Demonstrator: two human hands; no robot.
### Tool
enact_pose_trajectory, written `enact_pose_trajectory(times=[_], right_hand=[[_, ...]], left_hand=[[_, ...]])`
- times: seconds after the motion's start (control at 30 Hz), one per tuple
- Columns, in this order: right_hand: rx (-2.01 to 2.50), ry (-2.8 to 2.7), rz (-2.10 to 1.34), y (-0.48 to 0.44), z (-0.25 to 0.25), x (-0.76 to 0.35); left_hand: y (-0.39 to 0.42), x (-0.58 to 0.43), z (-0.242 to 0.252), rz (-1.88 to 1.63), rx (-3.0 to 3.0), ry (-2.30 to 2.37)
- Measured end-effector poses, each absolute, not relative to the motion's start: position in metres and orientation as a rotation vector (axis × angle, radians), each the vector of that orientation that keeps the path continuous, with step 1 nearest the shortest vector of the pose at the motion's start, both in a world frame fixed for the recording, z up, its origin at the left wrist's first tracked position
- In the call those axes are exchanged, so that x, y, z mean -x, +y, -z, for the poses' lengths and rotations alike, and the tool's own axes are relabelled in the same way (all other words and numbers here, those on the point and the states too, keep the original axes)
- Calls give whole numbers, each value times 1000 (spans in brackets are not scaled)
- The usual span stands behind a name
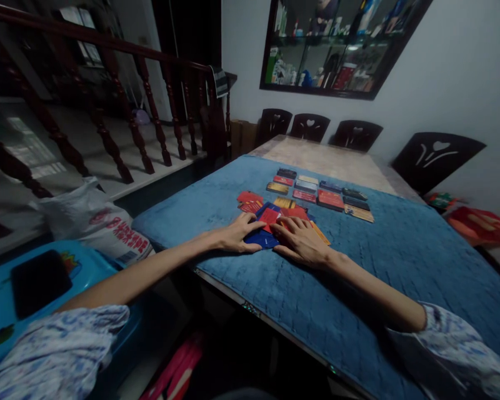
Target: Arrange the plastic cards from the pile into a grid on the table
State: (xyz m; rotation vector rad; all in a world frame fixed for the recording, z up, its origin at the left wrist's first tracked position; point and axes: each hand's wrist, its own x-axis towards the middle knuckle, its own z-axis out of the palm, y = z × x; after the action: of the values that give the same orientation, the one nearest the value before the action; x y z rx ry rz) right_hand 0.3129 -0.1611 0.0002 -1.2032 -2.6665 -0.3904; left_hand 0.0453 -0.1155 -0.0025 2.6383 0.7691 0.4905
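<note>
A loose heap of red, blue and orange cards lies on the blue cloth covering the table. My left hand rests on the heap's near left side, its fingers stretched over a dark blue card. Beside it, my right hand lies flat on the heap's right side, fingers spread over red and orange cards. Farther back, several cards are laid out in neat rows.
Dark chairs line the far and right sides of the table. A wooden stair railing runs at the left. A white printed sack and a blue plastic stool stand to my left. A wall cabinet hangs behind.
</note>
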Motion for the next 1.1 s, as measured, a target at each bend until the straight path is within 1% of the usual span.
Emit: enact_pose_trajectory(times=[0.17, 0.47, 0.67, 0.87, 1.0, 1.1], right_hand=[[1202, -2639, 349, -165, 3, -339], [1124, -2660, 151, -172, 3, -389], [1107, -2662, 147, -179, 6, -430], [1264, -2606, 181, -186, 10, -466], [1384, -2541, 190, -184, 20, -489], [1417, -2489, 207, -181, 28, -502]], left_hand=[[-114, -69, 0, -487, -2674, 701], [-116, -116, 0, -452, -2779, 699], [-122, -156, -1, -415, -2874, 698], [-128, -192, -3, -368, -2931, 640], [-132, -214, -6, -292, -2943, 645], [-134, -228, -7, -306, -2934, 655]])
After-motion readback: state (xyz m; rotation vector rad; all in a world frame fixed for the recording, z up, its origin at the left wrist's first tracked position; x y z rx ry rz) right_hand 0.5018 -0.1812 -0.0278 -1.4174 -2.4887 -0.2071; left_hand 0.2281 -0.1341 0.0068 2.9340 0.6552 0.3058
